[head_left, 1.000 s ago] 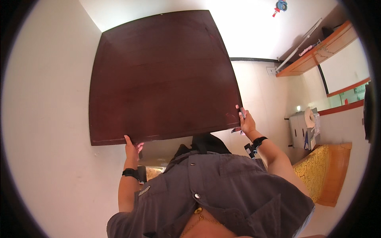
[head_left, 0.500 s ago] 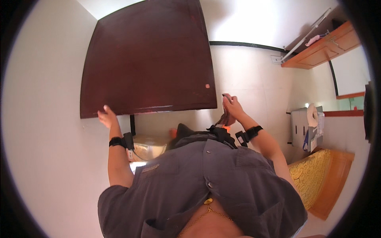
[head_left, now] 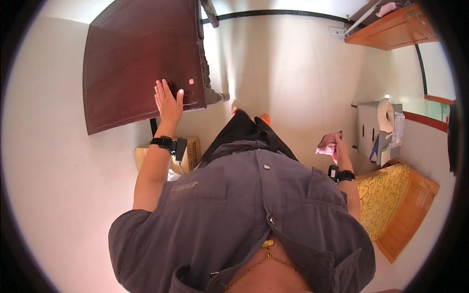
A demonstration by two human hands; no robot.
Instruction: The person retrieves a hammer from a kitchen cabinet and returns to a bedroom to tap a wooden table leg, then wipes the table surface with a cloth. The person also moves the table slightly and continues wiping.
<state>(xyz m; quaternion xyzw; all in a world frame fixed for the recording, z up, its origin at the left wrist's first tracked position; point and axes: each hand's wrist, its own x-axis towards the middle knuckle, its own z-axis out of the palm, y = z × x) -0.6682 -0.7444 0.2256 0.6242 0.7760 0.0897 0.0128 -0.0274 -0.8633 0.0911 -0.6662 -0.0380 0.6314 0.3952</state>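
Observation:
A dark red-brown wooden table [head_left: 129,63] with a glossy top stands ahead to the left. Near its front right corner my left hand [head_left: 168,103] lies with fingers stretched out, over the tabletop and seemingly resting on it. A small pale pink patch [head_left: 191,82] shows on the top just beyond my fingers. Out to the right, my right hand [head_left: 341,147] grips a crumpled pink and brownish cloth [head_left: 328,143], which hangs away from the table. Part of the right fingers is hidden by the cloth.
A cardboard box [head_left: 193,150] sits on the floor by my left arm. To the right are a grey cabinet [head_left: 366,124] with a paper roll [head_left: 385,116] and a yellow patterned wooden chair [head_left: 386,195]. An orange-brown wooden cupboard door [head_left: 391,31] stands at the upper right.
My left hand has moved from the table's front left edge onto its top near the right corner. My right hand has swung right with the cloth. The table appears farther left in view.

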